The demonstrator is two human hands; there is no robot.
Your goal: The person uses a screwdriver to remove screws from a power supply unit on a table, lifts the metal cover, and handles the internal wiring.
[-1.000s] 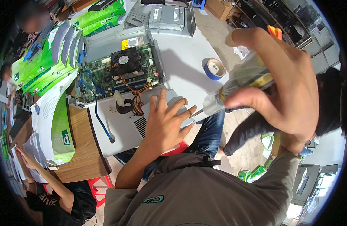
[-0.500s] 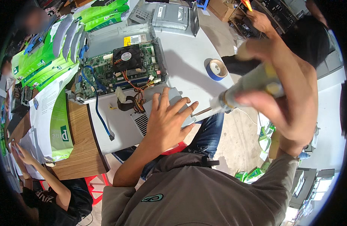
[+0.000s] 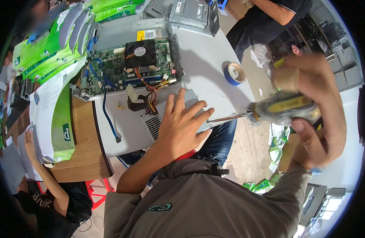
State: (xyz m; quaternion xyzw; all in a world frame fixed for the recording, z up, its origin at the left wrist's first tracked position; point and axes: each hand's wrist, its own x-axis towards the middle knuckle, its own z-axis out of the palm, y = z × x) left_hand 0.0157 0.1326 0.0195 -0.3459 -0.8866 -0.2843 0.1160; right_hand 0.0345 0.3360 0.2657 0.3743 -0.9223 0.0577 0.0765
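Note:
My left hand (image 3: 181, 121) lies with fingers spread across a grey metal power supply (image 3: 192, 96), pressing it near the table's front edge. Its slotted vent and bundled wires (image 3: 151, 100) show beside the hand. In my right hand (image 3: 321, 111) is a screwdriver (image 3: 283, 109) with a thick yellow and clear handle, fingers closed around it and partly blurred. The shaft points left and its tip meets the power supply's right side by my left fingertips; the exact contact is hard to see. Behind sits an opened computer case with a green motherboard (image 3: 105, 67) and black fan (image 3: 139, 53).
A roll of blue tape (image 3: 234, 73) stands on the white table (image 3: 200, 59). A metal drive unit (image 3: 190, 14) lies at the back. Green paper packs (image 3: 51, 51) are stacked at left. A blue cable (image 3: 107, 115) hangs forward from the case. Other people are nearby.
My right hand has shifted right and rolled, showing more of the screwdriver's handle and shaft. My left hand stays on the power supply. A person in black at the back right has moved.

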